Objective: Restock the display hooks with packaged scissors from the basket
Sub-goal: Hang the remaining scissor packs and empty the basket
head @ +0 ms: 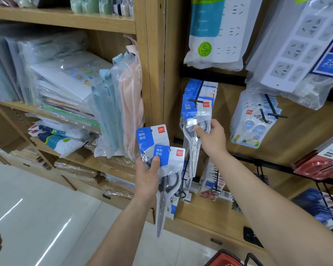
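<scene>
Both hands are busy with blue-carded scissors. The left hand [147,176] grips two scissor packs [165,160], fanned one over the other, with its thumb pressed on the front card and the blades pointing down past the wrist. Up and to the right of it, the right hand [210,138] reaches to the display and holds the hanging pack [195,120] at the handle end, thumb in front and fingers curled behind. That pack's card sits on a black hook [195,100], at the front of a row of like packs.

Above the right hand hang bagged white power strips [215,29]. Just to its right, another hook carries packs of small blue children's scissors [247,127]. Below its forearm a lower hook holds packs of red-handled scissors [211,187].

Left of the left hand, past a wooden upright [156,73], shelves hold plastic-wrapped folders [113,104] in blue and pink. A red basket [226,258] shows only its rim and a black handle, low between the two forearms; I cannot tell what is in it.
</scene>
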`<state>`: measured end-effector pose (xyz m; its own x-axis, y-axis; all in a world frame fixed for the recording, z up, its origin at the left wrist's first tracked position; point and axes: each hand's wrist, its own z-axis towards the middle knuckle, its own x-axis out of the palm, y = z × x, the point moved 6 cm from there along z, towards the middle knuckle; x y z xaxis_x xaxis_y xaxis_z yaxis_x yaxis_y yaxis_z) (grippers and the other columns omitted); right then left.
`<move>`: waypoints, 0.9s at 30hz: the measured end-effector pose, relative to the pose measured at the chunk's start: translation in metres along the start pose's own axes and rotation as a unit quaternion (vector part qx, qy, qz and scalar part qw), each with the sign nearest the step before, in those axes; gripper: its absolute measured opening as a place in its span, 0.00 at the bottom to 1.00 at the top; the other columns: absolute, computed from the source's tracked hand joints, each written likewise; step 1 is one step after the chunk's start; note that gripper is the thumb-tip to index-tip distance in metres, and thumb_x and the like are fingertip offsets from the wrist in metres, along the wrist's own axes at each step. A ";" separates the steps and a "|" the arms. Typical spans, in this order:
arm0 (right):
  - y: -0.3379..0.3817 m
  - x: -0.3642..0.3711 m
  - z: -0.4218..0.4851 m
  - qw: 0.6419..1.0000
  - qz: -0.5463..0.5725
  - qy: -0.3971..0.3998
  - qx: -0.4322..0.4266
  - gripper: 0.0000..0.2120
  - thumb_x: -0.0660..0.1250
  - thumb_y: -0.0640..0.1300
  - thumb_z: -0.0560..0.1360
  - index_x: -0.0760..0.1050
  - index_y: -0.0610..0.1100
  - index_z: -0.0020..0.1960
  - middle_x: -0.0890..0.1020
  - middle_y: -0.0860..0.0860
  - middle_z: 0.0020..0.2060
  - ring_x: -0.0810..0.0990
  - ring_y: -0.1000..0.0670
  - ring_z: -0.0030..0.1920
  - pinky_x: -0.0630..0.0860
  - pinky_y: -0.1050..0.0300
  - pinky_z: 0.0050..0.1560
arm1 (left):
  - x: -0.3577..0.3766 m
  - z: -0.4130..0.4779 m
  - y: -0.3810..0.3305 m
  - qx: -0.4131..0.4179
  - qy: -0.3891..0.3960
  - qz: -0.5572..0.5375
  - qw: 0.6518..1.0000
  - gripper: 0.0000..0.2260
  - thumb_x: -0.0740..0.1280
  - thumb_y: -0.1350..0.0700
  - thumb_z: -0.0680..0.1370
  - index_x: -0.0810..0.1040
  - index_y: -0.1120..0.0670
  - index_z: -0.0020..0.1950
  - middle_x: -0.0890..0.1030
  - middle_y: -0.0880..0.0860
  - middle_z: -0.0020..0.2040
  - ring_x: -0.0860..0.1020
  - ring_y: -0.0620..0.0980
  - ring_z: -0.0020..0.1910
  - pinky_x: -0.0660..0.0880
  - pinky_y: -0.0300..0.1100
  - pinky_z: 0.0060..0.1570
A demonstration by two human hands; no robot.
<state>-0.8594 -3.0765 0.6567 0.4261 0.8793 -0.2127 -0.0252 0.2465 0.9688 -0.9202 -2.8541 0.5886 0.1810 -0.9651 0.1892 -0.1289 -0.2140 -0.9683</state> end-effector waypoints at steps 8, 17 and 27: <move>-0.007 -0.004 -0.001 0.997 -0.062 -0.036 0.027 0.19 0.73 0.49 0.78 0.74 0.43 0.64 0.82 0.50 0.56 0.81 0.51 0.55 0.68 0.73 0.39 | 0.001 0.005 -0.001 0.001 -0.011 0.025 1.000 0.11 0.65 0.52 0.85 0.72 0.48 0.67 0.86 0.49 0.58 0.86 0.46 0.54 0.83 0.51 0.53; -0.033 0.011 -0.101 0.991 0.034 0.117 0.063 0.08 0.70 0.50 0.80 0.76 0.52 0.58 0.83 0.57 0.53 0.83 0.58 0.53 0.78 0.66 0.46 | 0.026 0.004 -0.002 0.006 -0.012 0.014 1.000 0.11 0.66 0.55 0.85 0.73 0.52 0.67 0.86 0.51 0.57 0.86 0.46 0.51 0.84 0.43 0.48; -0.037 0.019 -0.092 0.991 0.018 0.123 0.051 0.13 0.75 0.45 0.77 0.81 0.52 0.61 0.87 0.59 0.52 0.85 0.61 0.50 0.80 0.61 0.48 | 0.036 -0.001 -0.005 -0.008 -0.007 -0.031 0.999 0.09 0.59 0.53 0.87 0.70 0.51 0.67 0.84 0.47 0.52 0.85 0.39 0.43 0.80 0.37 0.42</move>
<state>-0.9334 -3.0314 0.6054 0.1923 0.9626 -0.1907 0.0615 0.1821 0.9814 -0.9143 -2.8877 0.6007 0.2021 -0.9477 0.2472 -0.1322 -0.2765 -0.9519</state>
